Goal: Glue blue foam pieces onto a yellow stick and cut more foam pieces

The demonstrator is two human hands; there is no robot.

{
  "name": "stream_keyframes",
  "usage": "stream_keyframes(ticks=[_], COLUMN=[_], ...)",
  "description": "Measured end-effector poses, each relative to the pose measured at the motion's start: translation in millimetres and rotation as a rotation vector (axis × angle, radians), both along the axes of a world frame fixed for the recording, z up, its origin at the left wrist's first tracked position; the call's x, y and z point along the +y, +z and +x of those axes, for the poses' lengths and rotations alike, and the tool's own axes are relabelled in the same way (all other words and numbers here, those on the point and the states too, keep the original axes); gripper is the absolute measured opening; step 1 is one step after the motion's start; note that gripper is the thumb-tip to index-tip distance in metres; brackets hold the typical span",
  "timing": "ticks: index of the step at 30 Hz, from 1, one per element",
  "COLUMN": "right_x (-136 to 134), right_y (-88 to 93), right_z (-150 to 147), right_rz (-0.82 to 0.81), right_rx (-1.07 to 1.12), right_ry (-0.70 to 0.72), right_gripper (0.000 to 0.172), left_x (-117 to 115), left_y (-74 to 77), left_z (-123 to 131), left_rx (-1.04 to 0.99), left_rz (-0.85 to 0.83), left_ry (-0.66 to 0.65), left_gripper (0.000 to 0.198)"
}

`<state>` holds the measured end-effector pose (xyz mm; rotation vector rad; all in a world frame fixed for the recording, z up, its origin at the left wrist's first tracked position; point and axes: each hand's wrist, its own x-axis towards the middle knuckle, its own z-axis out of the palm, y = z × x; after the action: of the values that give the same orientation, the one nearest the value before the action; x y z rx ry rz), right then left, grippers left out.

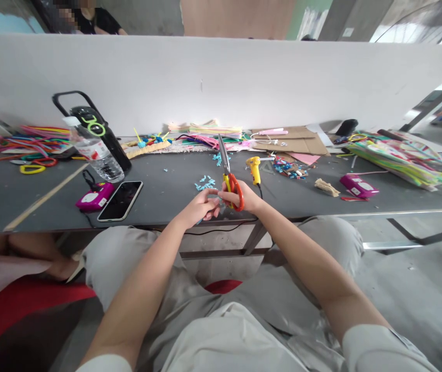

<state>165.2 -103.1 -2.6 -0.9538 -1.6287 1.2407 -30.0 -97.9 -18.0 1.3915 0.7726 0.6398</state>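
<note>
My right hand [247, 196] is closed around a pair of scissors [234, 191] with orange and yellow handles. The blades point away from me over the table and look nearly closed. Just to the left, my left hand [201, 207] has its fingers curled together, close to the right fingertips. A bit of light blue strip shows at its fingers and beneath it; most of the strip is hidden. Beyond my hands lie short light blue pieces [205, 183] in a small scatter, with more of them farther back beside the blades.
A yellow glue gun [255, 169] lies right of the scissors, its cord running toward me. Left are a phone [120, 201], a purple box [95, 197], a water bottle [102, 157] and a black flask [108, 139]. Craft strips [395, 157] and cardboard [290, 139] line the white partition [221, 77].
</note>
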Motion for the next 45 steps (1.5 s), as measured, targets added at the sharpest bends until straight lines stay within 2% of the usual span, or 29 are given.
stream_keyframes(ticks=[2, 5, 7, 10, 13, 16, 21, 25, 30, 35, 45], right_x=[0, 1, 2, 3, 3, 1, -2, -5, -6, -5, -5], right_y=[-0.3, -1.3, -0.7, 2.8, 7.1, 11.2, 18.0, 20.3, 19.5, 13.9, 4.5], right_z=[0, 0, 1, 7, 21, 36, 45, 44, 40, 32, 21], right_rz=[0.019, 0.049, 0.068, 0.076, 0.053, 0.034, -0.012, -0.085, -0.056, -0.076, -0.16], right_rx=[-0.013, -0.043, -0.073, -0.148, -0.253, -0.431, -0.674, -0.72, -0.797, -0.746, -0.677], right_ry=[-0.018, -0.01, -0.018, -0.036, 0.011, 0.021, 0.002, 0.088, 0.066, 0.045, 0.101], right_gripper=[0.032, 0.033, 0.032, 0.033, 0.036, 0.041, 0.046, 0.051, 0.057, 0.058, 0.062], left_x=[0, 0, 1, 5, 12, 19, 25, 29, 28, 25, 24], left_y=[-0.8, -0.5, 0.7, 4.0, 9.2, 13.2, 11.7, 8.2, 9.0, 10.0, 1.5], left_z=[0, 0, 0, -6, -17, -26, -30, -28, -26, -23, -16], left_rx=[0.032, 0.068, 0.083, 0.087, 0.101, 0.076, -0.01, -0.039, -0.042, -0.009, 0.054], left_rz=[0.014, 0.057, 0.101, 0.167, 0.214, 0.222, 0.217, 0.213, 0.209, 0.212, 0.286], left_ry=[-0.009, -0.034, -0.004, 0.135, 0.298, 0.427, 0.569, 0.6, 0.639, 0.645, 0.595], left_gripper=[0.029, 0.031, 0.032, 0.032, 0.032, 0.032, 0.03, 0.028, 0.027, 0.025, 0.021])
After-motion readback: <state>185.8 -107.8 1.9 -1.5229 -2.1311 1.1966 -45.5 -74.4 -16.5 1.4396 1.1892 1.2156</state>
